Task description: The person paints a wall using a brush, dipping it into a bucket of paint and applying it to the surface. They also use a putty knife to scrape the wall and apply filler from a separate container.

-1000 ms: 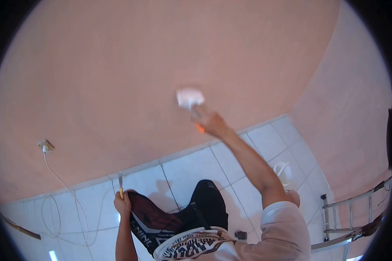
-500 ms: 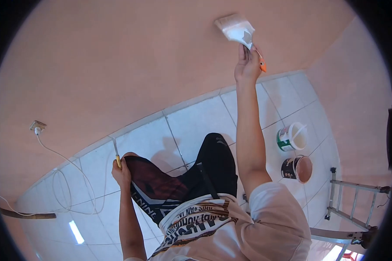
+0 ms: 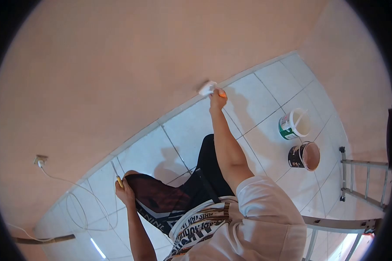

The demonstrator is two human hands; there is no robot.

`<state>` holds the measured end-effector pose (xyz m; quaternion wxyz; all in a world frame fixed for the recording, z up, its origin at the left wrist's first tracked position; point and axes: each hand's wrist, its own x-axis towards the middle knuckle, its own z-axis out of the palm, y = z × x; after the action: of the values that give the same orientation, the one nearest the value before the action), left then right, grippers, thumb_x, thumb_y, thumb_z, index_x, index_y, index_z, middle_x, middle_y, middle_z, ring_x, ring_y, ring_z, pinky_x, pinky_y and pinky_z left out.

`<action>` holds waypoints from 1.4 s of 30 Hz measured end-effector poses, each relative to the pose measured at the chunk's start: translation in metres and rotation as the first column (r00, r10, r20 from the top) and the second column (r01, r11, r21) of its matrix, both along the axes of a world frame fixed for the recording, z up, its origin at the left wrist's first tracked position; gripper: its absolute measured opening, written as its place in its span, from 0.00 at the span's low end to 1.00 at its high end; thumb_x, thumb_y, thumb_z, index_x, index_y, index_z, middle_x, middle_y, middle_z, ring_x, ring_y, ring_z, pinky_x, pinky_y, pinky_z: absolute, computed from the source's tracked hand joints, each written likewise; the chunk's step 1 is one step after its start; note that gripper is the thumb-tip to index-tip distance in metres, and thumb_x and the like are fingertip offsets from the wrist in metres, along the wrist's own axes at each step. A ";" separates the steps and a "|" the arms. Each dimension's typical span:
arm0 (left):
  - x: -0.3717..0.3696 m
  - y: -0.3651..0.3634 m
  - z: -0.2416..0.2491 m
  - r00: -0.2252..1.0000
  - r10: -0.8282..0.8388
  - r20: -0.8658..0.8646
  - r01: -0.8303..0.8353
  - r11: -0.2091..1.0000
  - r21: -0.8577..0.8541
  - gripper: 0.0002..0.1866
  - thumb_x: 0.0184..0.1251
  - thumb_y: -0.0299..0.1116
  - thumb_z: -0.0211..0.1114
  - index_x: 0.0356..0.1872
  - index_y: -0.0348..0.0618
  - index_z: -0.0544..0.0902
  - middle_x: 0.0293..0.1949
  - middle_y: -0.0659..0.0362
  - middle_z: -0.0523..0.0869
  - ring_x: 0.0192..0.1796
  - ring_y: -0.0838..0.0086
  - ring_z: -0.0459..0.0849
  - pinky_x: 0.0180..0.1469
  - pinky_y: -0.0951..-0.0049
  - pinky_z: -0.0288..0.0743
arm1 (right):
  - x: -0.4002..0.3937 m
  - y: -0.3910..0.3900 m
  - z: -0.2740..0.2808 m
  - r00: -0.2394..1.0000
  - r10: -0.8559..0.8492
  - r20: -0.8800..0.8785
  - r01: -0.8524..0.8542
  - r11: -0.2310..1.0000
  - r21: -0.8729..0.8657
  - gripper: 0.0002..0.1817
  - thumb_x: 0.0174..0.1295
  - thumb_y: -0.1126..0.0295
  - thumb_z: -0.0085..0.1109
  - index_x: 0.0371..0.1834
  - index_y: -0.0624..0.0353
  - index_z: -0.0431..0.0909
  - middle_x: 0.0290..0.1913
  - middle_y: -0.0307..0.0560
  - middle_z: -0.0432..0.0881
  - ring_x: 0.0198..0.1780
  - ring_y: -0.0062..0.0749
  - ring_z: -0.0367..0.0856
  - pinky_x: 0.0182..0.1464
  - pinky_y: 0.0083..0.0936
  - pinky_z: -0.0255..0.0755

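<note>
Left hand (image 3: 124, 191): closed on a narrow scraper (image 3: 116, 174), yellow handle, thin blade pointing up, held by the knee. Right hand (image 3: 217, 99): gripping a wide putty knife (image 3: 208, 88), orange handle, pale blade loaded white, pressed low on the pink wall (image 3: 130, 65) just above the floor tiles (image 3: 257, 104).

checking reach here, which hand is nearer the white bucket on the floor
Right. The right hand holds a scraper against the wall base, left of the white bucket. The left hand is much farther left, at the knee, gripping a yellow-handled tool.
</note>
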<state>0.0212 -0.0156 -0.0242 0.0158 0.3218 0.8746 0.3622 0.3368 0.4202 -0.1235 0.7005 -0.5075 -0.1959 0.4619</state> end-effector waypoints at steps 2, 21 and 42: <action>-0.002 0.001 -0.007 1.000 -0.004 0.011 0.003 0.999 0.044 0.15 0.66 0.37 0.57 0.28 0.33 0.72 0.21 0.43 0.75 0.24 0.53 0.72 0.30 0.57 0.66 | -0.006 0.012 0.085 0.989 0.004 -0.147 0.007 0.997 0.077 0.06 0.61 0.76 0.55 0.40 0.63 0.74 0.43 0.48 0.78 0.44 0.35 0.81 0.45 0.33 0.83; 0.017 0.047 0.013 0.939 -0.329 -0.096 0.333 0.942 0.029 0.15 0.63 0.37 0.59 0.26 0.32 0.73 0.20 0.42 0.77 0.23 0.45 0.76 0.27 0.50 0.66 | 0.201 -0.243 0.129 0.860 -0.244 -0.449 0.313 0.946 0.084 0.16 0.62 0.64 0.62 0.48 0.58 0.69 0.48 0.53 0.74 0.50 0.51 0.78 0.57 0.46 0.76; -0.014 -0.052 0.347 0.368 -0.828 0.422 0.833 0.092 -0.546 0.13 0.66 0.45 0.56 0.43 0.50 0.79 0.33 0.51 0.81 0.36 0.57 0.84 0.36 0.55 0.77 | 0.213 -0.300 0.566 0.742 -0.507 -0.437 0.528 0.845 -0.084 0.16 0.63 0.69 0.57 0.51 0.60 0.68 0.51 0.52 0.73 0.55 0.48 0.76 0.58 0.43 0.76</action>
<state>0.0077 -0.0679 0.3232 0.3375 0.7224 0.6000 -0.0655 0.5494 0.1201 0.4425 0.8380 -0.4068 0.1069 0.3478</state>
